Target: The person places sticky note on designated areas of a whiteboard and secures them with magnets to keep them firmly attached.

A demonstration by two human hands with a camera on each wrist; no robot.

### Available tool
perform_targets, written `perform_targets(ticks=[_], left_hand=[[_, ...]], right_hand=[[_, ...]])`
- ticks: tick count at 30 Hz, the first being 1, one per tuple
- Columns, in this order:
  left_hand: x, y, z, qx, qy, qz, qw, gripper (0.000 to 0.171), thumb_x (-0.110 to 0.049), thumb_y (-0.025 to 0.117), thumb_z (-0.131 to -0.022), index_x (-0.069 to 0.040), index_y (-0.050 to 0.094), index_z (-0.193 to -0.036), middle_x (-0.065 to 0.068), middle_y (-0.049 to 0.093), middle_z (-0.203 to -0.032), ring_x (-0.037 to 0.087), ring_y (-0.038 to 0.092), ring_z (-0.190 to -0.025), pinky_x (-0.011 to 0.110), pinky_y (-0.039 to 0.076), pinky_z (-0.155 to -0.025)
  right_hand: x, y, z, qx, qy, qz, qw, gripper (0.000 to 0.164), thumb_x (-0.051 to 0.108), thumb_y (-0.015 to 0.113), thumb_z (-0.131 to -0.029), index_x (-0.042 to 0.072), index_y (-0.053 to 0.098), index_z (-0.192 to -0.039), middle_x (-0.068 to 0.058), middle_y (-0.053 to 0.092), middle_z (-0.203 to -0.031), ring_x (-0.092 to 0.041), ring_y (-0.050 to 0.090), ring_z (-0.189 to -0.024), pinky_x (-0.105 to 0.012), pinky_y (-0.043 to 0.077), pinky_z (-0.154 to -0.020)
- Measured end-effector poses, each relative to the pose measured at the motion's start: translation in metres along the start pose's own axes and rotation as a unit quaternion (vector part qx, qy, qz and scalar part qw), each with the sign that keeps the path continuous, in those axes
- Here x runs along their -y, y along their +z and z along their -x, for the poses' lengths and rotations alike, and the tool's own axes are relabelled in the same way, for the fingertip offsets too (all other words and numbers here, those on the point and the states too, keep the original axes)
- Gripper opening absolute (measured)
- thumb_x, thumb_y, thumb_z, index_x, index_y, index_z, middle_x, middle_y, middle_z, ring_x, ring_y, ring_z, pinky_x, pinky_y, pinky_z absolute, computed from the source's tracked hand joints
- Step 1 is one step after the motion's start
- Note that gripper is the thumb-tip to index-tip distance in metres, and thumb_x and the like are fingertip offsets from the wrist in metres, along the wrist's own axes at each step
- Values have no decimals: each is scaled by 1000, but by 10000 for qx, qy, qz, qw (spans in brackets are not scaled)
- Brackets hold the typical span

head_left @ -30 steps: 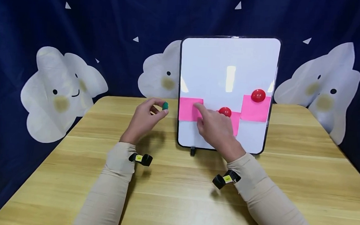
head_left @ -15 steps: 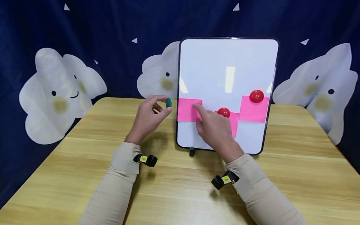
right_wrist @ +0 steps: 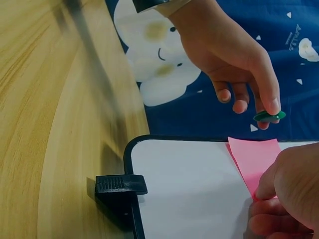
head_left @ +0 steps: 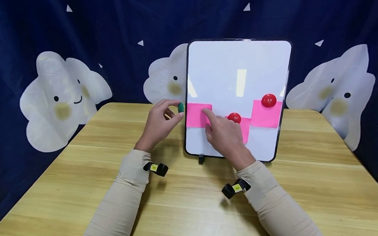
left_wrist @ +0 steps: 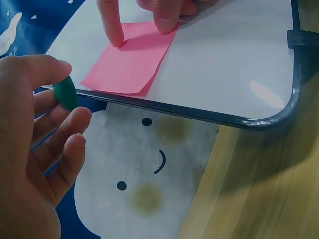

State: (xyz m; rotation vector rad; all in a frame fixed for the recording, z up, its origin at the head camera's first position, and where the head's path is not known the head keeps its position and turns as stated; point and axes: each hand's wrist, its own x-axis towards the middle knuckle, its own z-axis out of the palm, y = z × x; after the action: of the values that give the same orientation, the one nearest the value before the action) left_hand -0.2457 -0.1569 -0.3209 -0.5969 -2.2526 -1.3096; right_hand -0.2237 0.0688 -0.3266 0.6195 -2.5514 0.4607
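Note:
My left hand (head_left: pixel 160 122) pinches a green round magnet (head_left: pixel 181 107) between thumb and index finger, just outside the whiteboard's left edge. In the left wrist view the magnet (left_wrist: pixel 65 93) is seen nearly edge-on, the other fingers loosely bent below it. A pink square of paper (head_left: pixel 195 115) lies against the whiteboard (head_left: pixel 218 69) at its left side. On that paper's right part rests the extended index finger of my right hand (head_left: pixel 227 136), pressing it to the board. A second pink paper (head_left: pixel 245 130) is partly hidden behind this hand, with a red domed magnet (head_left: pixel 234 117) at its top.
Further right on the board hangs a third pink paper (head_left: pixel 266 117) under another red magnet (head_left: pixel 269 100). The board stands upright on a wooden table (head_left: pixel 183 204), with a black foot (head_left: pixel 201 159) at its lower edge. Behind is a dark blue curtain (head_left: pixel 123 20) with clouds.
My left hand has moved right with the green magnet, closer to the board's left edge. The right hand keeps its finger on the left pink paper.

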Motion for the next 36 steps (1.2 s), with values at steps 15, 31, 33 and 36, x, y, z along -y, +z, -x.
perform_targets(ticks=[15, 31, 33, 36], left_hand=[[-7, 9, -5, 30, 432, -138, 9990, 34, -17, 77, -89, -9, 69, -121, 2, 65, -114, 13, 61, -73, 34, 54, -65], [-11, 17, -15, -96, 1176, -1276, 9848, 39, -16, 76, -90, -8, 68, -128, 6, 64, -121, 14, 62, -70, 27, 51, -60], [-13, 17, -16, -90, 1229, -1400, 9824, 39, -16, 76, -90, -9, 69, -127, 5, 64, -123, 13, 62, -70, 27, 51, -60], [-15, 18, -18, -91, 1327, -1540, 9791, 39, -16, 76, -90, -10, 69, -127, 4, 64, -124, 12, 62, -69, 27, 50, -60]], right_hand=[[-1, 2, 1, 5, -54, 19, 10000, 61, 18, 78, -86, 14, 53, -141, 2, 49, -58, -12, 41, -45, -26, 40, -46], [-2, 3, 1, -266, -183, 90, 9994, 61, 18, 78, -86, 13, 54, -142, 1, 49, -57, -11, 39, -43, -26, 39, -45], [-2, 4, 2, -303, -190, 109, 9993, 62, 18, 78, -86, 13, 55, -142, 1, 49, -57, -11, 39, -43, -26, 39, -45], [-2, 5, 1, -339, -190, 124, 9992, 63, 18, 79, -85, 13, 54, -143, 0, 50, -57, -11, 39, -43, -26, 39, -45]])
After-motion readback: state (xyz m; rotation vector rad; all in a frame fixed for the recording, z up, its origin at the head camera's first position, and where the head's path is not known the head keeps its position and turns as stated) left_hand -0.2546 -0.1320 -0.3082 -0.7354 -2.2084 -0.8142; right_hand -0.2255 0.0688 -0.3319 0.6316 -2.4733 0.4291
